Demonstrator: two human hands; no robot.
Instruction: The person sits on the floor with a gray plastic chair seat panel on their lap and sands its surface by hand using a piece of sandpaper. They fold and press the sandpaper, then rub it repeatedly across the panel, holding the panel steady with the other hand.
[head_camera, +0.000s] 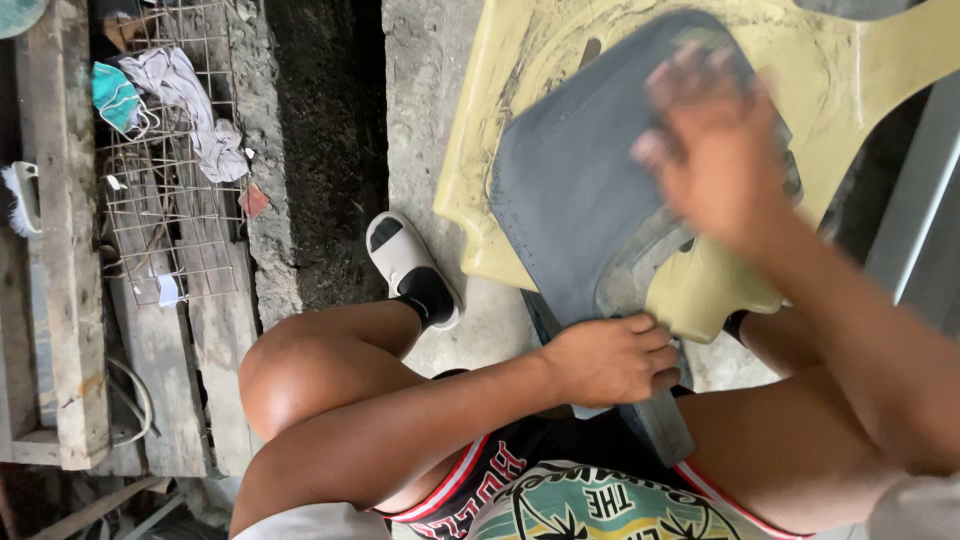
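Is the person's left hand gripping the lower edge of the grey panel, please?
Yes, the left hand is closed on the grey panel's lower edge, while the blurred right hand lies on its surface.

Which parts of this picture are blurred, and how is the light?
Head view: the right hand is smeared by motion blur over the grey panel; the left hand, gripping the panel's lower edge, is sharp, as is the slipper. Light is soft daylight without glare; the gap beside the concrete is dark.
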